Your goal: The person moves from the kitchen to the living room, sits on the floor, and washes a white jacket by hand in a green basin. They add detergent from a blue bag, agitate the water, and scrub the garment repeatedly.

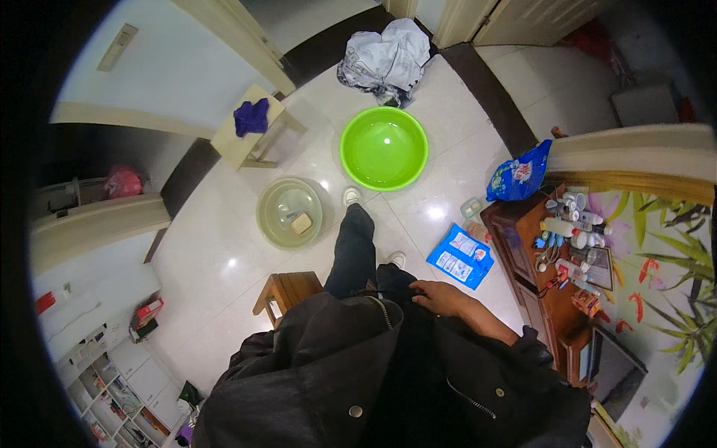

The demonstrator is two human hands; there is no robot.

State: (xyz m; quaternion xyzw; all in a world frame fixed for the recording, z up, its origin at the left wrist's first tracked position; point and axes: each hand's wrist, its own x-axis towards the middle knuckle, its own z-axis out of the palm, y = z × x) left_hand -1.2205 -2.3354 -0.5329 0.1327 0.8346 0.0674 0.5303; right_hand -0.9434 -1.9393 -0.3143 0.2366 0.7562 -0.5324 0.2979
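Note:
My right hand rests at the dark trousers near the jacket's edge, its fingers partly bent; whether it grips cloth is unclear. My left hand is out of view. Ahead on the tiled floor stands a bright green plastic basin, with what looks like water in it. A paler translucent basin, at the left of my foot, holds a sponge-like block and a small item I cannot identify. Grey-white cloth lies bunched beyond the green basin. A blue printed plastic packet lies on the floor at the right.
A wooden stool stands close at my left. Farther off, a pale stool bears a purple cloth. At the right, a wooden cabinet carries bottles, with a blue bag beside it. A small container sits near its foot.

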